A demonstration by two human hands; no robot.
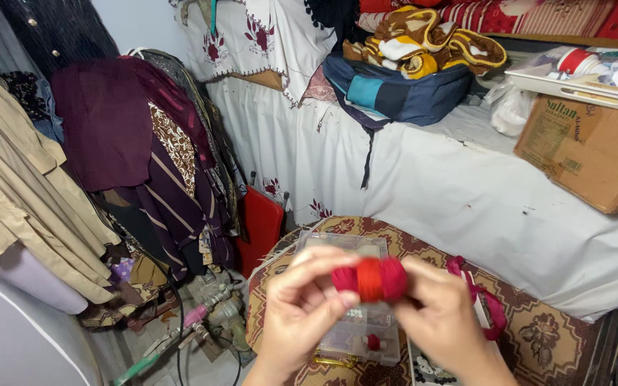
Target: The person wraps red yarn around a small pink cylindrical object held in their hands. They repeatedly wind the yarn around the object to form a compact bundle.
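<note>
- The left hand point(302, 304) and the right hand point(443, 314) meet low in the middle of the view, both closed in a pinch on a small bundle of red and orange thread point(370, 279).
- The bundle's long axis runs left to right between the two hands; the left fingertips point(337, 275) grip its left end, the right fingertips grip its right end, so neither hand is nearer than the other.
- Directly beneath the bundle sits a clear plastic compartment box point(345, 246), with a small red item inside its near end.
- The box rests on a round table with a patterned brown cloth point(538, 329); a pink-red strap point(484, 297) lies on the cloth just right of the right hand.
- To the left, hanging garments point(109, 129) crowd a rack, with a red board point(260, 221) leaning near them.
- Farther back, a white embroidered cloth point(423, 186) covers a raised surface holding a dark blue bag point(395, 89), a cardboard box point(588, 150) and a folded yellow-brown blanket point(423, 39).
</note>
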